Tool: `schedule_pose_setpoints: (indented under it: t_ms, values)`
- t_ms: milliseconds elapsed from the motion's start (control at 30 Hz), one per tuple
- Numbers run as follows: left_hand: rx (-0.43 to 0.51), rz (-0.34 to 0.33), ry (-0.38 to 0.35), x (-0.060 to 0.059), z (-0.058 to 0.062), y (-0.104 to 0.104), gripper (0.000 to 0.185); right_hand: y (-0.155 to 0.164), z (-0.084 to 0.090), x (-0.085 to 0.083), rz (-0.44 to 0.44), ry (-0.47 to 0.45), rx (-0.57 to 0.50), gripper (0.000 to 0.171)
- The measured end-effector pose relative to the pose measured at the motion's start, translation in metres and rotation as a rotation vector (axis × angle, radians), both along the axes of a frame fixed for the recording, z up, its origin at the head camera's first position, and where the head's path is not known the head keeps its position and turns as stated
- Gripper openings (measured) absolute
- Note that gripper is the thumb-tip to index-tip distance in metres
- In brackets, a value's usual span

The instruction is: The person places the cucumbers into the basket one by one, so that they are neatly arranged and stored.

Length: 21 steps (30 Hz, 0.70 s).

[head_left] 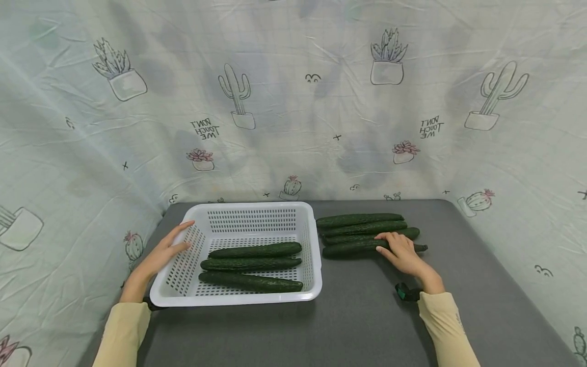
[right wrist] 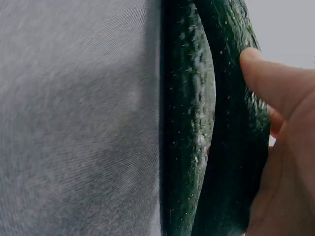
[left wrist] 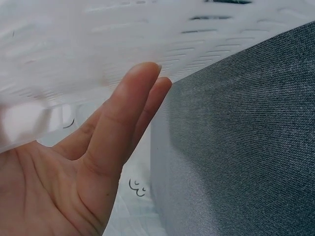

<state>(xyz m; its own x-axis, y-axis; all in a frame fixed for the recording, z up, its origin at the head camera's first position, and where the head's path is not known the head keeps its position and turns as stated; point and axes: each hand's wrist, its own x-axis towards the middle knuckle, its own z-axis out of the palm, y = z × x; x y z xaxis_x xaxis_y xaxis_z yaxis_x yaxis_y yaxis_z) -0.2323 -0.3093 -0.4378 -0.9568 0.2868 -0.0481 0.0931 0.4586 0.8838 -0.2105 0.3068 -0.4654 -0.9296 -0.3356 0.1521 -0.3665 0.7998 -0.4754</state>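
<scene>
My left hand [head_left: 160, 257] holds the left rim of a white perforated plastic basket [head_left: 236, 299]. Its thumb lies over the rim, while straight fingers [left wrist: 123, 113] reach along the outside of the wall in the left wrist view. Three dark green cucumbers [head_left: 254, 264] lie side by side inside the basket. To its right, several more cucumbers [head_left: 359, 220] lie in a group on the table. My right hand [head_left: 405, 257] grips the nearest cucumber [head_left: 350, 248] of that group, thumb on the near side. The right wrist view shows this cucumber [right wrist: 231, 123] close against another one.
A grey cloth-covered table [head_left: 353, 326] carries everything. Pale curtain fabric [head_left: 293, 102] printed with cacti encloses the back and both sides. A black wrist device [head_left: 407, 292] sits at the right wrist.
</scene>
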Motion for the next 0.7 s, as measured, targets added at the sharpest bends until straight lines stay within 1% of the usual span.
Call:
schedule_pose_setpoints:
  t_ms: [167,233,300,433,533,633,700]
  values:
    - [0.008,0.006,-0.012,0.0,0.0,0.0,0.061,0.001,0.003,0.002,0.036,-0.057,-0.063,0.032]
    - [0.01,0.009,-0.015,0.0,0.0,0.001,0.061,0.001,0.003,0.002,0.028,-0.075,-0.072,0.034]
    - [0.011,0.011,-0.018,0.0,0.001,0.001,0.061,0.001,0.003,0.003,0.01,-0.074,-0.063,0.038]
    - [0.009,0.008,-0.014,0.001,0.001,0.001,0.06,0.0,0.003,0.003,-0.033,-0.026,-0.016,0.048]
    - [0.019,0.004,-0.017,0.001,0.001,0.0,0.059,0.0,0.005,0.003,-0.056,0.03,0.01,0.046]
    - [0.028,0.001,-0.018,0.0,0.0,0.0,0.059,0.0,0.01,0.003,-0.076,0.063,0.004,0.042]
    - [0.027,0.002,-0.011,0.0,-0.001,0.0,0.059,0.0,0.014,0.003,-0.097,0.072,-0.005,0.042]
